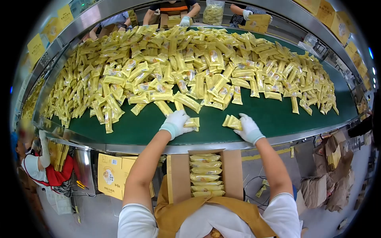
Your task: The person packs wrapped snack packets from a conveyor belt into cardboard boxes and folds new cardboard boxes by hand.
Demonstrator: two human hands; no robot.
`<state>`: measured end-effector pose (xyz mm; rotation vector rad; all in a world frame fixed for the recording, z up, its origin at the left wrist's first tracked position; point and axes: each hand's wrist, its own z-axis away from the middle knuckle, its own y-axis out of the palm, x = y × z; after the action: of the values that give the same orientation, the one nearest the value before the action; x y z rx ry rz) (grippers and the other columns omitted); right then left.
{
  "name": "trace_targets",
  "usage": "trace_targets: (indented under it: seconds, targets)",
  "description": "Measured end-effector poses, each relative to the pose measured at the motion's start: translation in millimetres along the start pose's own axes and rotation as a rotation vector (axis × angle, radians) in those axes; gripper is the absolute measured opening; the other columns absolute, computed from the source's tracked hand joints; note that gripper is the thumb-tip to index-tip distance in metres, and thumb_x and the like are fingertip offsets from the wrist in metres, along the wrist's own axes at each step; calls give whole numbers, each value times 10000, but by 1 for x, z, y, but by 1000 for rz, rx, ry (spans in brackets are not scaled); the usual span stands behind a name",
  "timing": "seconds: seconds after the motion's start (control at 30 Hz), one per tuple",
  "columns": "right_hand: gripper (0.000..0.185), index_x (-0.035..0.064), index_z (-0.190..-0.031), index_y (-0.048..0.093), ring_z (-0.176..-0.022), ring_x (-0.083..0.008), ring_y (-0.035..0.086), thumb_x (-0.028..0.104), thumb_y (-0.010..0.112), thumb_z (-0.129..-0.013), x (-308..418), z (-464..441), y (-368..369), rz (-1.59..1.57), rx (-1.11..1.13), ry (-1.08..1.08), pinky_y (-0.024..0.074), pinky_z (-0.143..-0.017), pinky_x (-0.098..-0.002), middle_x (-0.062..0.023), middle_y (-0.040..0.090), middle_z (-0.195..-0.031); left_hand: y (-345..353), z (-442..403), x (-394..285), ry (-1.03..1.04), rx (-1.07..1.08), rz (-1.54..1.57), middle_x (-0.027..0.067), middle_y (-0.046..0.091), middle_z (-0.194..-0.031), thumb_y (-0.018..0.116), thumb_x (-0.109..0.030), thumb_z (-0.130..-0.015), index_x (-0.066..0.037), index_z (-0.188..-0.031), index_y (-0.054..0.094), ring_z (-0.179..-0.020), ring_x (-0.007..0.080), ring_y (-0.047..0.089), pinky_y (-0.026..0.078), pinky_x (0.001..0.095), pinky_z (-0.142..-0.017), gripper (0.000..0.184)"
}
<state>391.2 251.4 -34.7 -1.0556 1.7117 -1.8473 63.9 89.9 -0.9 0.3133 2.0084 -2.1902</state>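
Observation:
My left hand [174,122], in a white glove, is closed on yellow snack packets [192,124] over the front of the green belt. Facing it across a short gap, my right hand [249,129], also gloved, grips several similar packets [231,122] side by side. Beyond both hands spreads a large heap of yellow wrapped packets [174,59]. Against my body, below the belt's edge, stands an open cardboard box [181,174] with its flaps up. A column of packets [206,171] lies flat inside it.
A metal rim [119,148] edges the green belt [151,137]. Yellow cartons [111,176] stand at my left, near a co-worker in a red apron [59,170]. Other people work across the belt, one with a carton [257,23]. Brown cardboard [317,190] lies at right.

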Motion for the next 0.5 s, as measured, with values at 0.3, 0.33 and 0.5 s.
trace_targets:
  seconds: [0.3, 0.33, 0.5]
  targets:
    - [693, -17, -1311, 516, -974, -323, 556, 432, 704, -817, 50, 28, 0, 187, -212, -127, 406, -1007, -486, -162, 573, -1006, 40, 48, -22, 102, -207, -51, 203, 558, -1329, 722, -423, -821, 41, -1343, 503, -1235, 352, 520, 386, 444, -1072, 733]
    - [801, -40, -1381, 454, -1006, -334, 538, 489, 663, -817, 47, 31, 1, 206, -180, -170, 347, -1056, -519, -159, 561, -999, 42, 53, -26, 90, -175, -90, 225, 528, -1342, 685, -420, -837, 82, -1415, 411, -1291, 342, 471, 309, 464, -1130, 813]
    - [767, -22, -1406, 425, -978, -346, 566, 335, 720, -795, 23, 42, -7, 169, -68, -290, 436, -953, -464, -162, 565, -1032, 57, 64, -19, 79, -236, -332, 182, 539, -1339, 649, -426, -858, 26, -1446, 417, -1282, 315, 482, 317, 469, -1116, 777]
